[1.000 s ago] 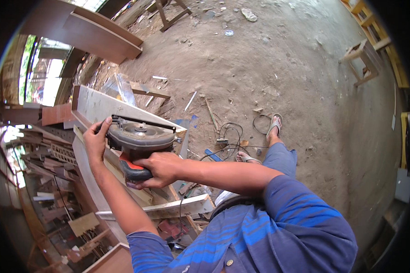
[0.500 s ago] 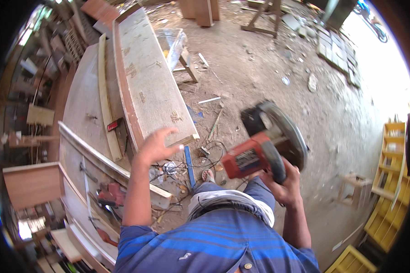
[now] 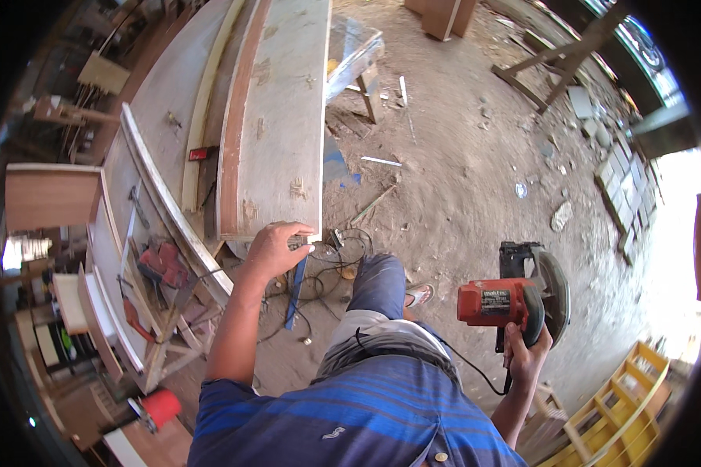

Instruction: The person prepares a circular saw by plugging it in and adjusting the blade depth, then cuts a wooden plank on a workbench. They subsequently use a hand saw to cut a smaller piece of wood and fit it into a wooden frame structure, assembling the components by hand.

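Observation:
My right hand (image 3: pixel 526 347) is wrapped round the rear handle of a red and black circular saw (image 3: pixel 492 302), held up to the right of my body. Its dark cord hangs down past my wrist. My left hand (image 3: pixel 273 253) is at the near right corner of a long pale wooden panel (image 3: pixel 280 148). Thumb and fingers are apart, on either side of that corner; whether they touch the wood I cannot tell. The panel has a reddish-brown strip along its left side and several rough patches on top.
A second red power tool (image 3: pixel 163 265) lies among boards on the left. Loose cable (image 3: pixel 327 288) and a blue strip (image 3: pixel 295 294) lie near my feet. A wooden trestle (image 3: pixel 557 66) and stacked pavers (image 3: pixel 625 191) stand far right, a yellow slatted frame (image 3: pixel 611 412) at lower right.
My view has turned and my body has stepped, so the panel now points more straight away from me. The saw has swung right and lower. My left hand has come to the panel's corner.

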{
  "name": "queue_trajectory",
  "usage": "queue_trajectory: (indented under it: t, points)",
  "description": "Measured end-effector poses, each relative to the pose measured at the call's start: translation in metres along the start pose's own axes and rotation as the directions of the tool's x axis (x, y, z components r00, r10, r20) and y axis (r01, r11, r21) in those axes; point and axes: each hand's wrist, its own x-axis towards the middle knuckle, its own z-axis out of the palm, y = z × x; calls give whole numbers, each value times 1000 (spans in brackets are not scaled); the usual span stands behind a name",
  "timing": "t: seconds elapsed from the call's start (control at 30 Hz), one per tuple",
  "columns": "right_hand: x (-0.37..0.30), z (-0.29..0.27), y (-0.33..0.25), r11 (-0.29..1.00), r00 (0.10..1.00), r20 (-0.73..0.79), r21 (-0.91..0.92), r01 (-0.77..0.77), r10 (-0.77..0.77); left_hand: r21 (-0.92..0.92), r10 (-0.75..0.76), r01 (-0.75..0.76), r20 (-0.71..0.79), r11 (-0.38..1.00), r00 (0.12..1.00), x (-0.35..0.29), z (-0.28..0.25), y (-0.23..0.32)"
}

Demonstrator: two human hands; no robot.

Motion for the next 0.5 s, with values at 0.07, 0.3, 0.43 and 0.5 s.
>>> queue_trajectory:
  t: [0.07, 0.3, 0.43, 0.5]
  points:
    - [29, -1, -14, 1000, 1000, 25, -31, -6, 7, -140, -62, 54, -56, 989, 996, 3, -10, 7]
    - [170, 11, -77, 986, 971, 239, -166, 22, 19, -300, -322, 171, -581, 939, 748, 26, -32, -5]
    - [274, 22, -108, 967, 948, 304, -200, 156, -90, -421, -513, 301, -612, 855, 601, 94, -43, 11]
    - [312, 42, -153, 960, 929, 367, -233, 152, -58, -464, -534, 283, -606, 840, 590, 127, -45, 12]
